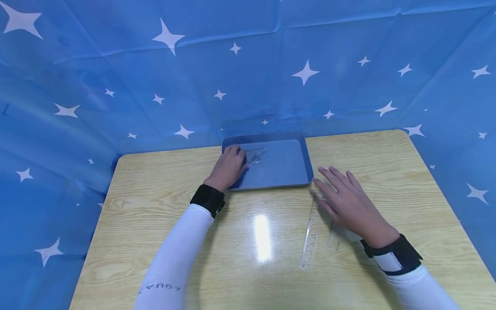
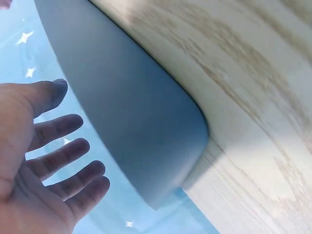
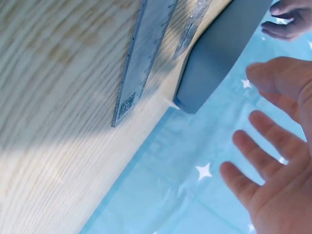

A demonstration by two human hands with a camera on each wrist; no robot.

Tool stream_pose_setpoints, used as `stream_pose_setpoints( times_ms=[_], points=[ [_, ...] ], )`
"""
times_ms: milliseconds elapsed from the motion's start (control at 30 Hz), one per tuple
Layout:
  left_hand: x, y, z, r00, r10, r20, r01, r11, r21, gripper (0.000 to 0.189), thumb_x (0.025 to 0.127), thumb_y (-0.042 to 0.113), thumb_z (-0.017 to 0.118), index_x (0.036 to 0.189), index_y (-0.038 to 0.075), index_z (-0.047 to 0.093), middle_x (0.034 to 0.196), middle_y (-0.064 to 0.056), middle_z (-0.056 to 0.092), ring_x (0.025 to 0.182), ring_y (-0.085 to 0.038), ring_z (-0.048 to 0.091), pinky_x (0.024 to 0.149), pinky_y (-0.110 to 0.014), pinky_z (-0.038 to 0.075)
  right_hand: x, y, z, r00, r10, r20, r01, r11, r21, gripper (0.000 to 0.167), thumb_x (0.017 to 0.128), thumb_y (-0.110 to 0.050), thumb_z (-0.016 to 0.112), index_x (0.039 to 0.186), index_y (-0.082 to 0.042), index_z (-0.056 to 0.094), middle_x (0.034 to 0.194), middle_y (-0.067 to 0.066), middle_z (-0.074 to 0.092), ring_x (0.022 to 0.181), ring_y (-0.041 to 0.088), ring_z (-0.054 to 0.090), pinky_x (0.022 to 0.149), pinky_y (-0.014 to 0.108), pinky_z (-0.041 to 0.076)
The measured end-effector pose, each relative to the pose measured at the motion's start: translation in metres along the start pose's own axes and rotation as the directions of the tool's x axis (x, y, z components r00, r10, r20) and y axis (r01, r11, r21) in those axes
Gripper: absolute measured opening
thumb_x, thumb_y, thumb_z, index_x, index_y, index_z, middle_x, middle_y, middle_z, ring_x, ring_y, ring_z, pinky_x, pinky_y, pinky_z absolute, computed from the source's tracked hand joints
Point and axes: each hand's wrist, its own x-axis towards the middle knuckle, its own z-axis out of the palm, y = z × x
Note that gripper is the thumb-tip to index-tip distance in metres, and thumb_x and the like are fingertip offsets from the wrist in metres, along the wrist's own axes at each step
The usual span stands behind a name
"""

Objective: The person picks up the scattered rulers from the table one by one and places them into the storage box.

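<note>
My left hand (image 1: 228,165) is over the left end of a blue-grey tray (image 1: 284,172), its fingers loosely bent and holding nothing in the left wrist view. Beside its fingertips, clear plastic set squares (image 1: 255,157) lie inside the tray. To the right, my right hand (image 1: 348,204) hovers with fingers spread, just off the tray's front right corner. Below it on the table lies a clear ruler (image 1: 308,243) with triangular cutouts. A second clear ruler (image 3: 145,58) lies beside it, partly hidden by the hand in the head view.
The wooden table (image 1: 155,193) carries the tray at its far edge. Behind stands a blue curtain (image 1: 248,86) with white stars. A bright light reflection shows on the tabletop in front of the tray.
</note>
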Motion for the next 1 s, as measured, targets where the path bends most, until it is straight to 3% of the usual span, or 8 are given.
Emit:
stream_pose_setpoints(
  times_ms=[133,333,567,867,1000],
  points=[
    [-0.007,0.004,-0.003,0.995,0.061,-0.074,-0.06,0.998,0.02,0.04,0.103,0.03,0.065,0.13,0.001,0.065,0.137,-0.021,0.058,0.128,-0.039,0.054,0.109,-0.046,0.047,-0.006,0.007,0.002,0.998,-0.02,-0.054,0.02,1.0,0.005,0.062,0.083,-0.009,0.084,0.141,-0.005,0.06,0.153,0.022,0.05,0.14,0.045,0.046,0.111,0.068,0.038],
    [-0.021,0.015,-0.008,0.971,0.173,-0.163,-0.157,0.982,0.105,0.035,0.1,0.029,0.07,0.121,0.001,0.068,0.129,-0.021,0.063,0.117,-0.037,0.06,0.099,-0.045,0.052,-0.008,0.012,0.006,0.992,-0.07,-0.102,0.071,0.998,-0.003,0.066,0.075,0.0,0.087,0.136,-0.004,0.062,0.147,0.023,0.054,0.135,0.044,0.052,0.109,0.062,0.044],
    [-0.035,0.029,-0.008,0.948,0.24,-0.208,-0.217,0.968,0.129,0.032,0.097,0.028,0.074,0.115,0.002,0.071,0.126,-0.019,0.065,0.118,-0.037,0.061,0.103,-0.045,0.051,-0.008,0.011,0.007,0.987,-0.11,-0.113,0.113,0.993,0.021,0.06,0.075,0.005,0.086,0.131,-0.005,0.066,0.14,0.02,0.06,0.125,0.039,0.06,0.098,0.057,0.052],
    [-0.055,0.059,-0.013,0.91,0.336,-0.244,-0.303,0.939,0.164,0.033,0.099,0.031,0.071,0.118,0.004,0.071,0.131,-0.018,0.064,0.119,-0.035,0.061,0.092,-0.043,0.056,-0.008,0.01,0.01,0.977,-0.192,-0.095,0.195,0.98,0.025,0.049,0.08,0.001,0.084,0.126,-0.008,0.071,0.132,0.014,0.067,0.115,0.033,0.064,0.092,0.051,0.056],
    [-0.061,0.071,-0.014,0.884,0.38,-0.271,-0.346,0.923,0.167,0.029,0.098,0.029,0.072,0.114,0.005,0.072,0.128,-0.016,0.065,0.116,-0.033,0.062,0.083,-0.041,0.058,-0.009,0.011,0.011,0.976,-0.207,-0.063,0.209,0.977,0.031,0.047,0.082,-0.002,0.082,0.127,-0.009,0.071,0.13,0.011,0.07,0.113,0.031,0.065,0.091,0.05,0.056]
  ],
)
